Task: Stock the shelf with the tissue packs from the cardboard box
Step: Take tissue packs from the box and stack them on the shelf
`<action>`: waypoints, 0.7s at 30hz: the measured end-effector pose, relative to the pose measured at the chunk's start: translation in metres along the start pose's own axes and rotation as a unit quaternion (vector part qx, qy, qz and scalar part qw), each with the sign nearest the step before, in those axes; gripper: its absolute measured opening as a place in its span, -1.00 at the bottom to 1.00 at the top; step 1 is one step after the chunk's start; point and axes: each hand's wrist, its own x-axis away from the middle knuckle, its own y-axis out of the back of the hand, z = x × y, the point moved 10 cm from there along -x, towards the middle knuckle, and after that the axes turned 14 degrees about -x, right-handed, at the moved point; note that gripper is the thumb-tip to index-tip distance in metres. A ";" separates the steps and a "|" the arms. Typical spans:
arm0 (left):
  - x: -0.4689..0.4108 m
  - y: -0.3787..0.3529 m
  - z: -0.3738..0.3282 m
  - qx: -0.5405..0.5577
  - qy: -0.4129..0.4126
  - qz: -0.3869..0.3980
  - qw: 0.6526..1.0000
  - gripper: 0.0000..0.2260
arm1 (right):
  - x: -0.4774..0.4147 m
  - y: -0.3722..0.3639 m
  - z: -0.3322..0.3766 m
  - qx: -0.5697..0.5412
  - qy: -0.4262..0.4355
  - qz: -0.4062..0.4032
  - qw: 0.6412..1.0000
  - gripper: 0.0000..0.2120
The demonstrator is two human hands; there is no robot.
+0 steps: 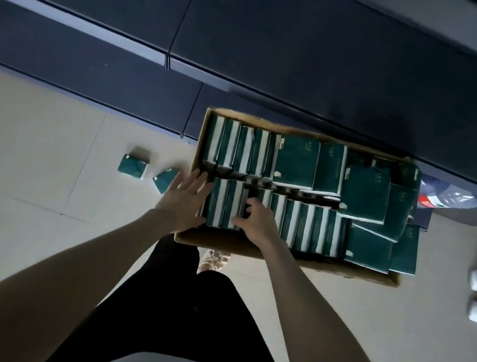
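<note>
The right hand (256, 220) curls its fingers over the top of a small bunch of upright packs (223, 206), with the thumb at their near end. The left hand (183, 200) presses flat against the bunch's outer face, fingers straight and spread, so the bunch sits between the two hands. It stands in the near-left corner of the cardboard box (201, 143). The box's left wall passes under the left hand and its near rim runs beneath both wrists. Right of the grip more packs stand tight in a row, and further right flat packs (365, 196) lie loosely piled. Beyond the box's far edge runs the dark shelf (285, 46). Left of the left hand, two loose packs (133, 167) lie on open floor (31, 146).
</note>
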 end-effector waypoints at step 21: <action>0.002 -0.004 0.001 0.123 0.000 0.000 0.992 -0.31 | -0.014 0.035 0.023 -0.018 0.051 -0.077 0.996 -0.84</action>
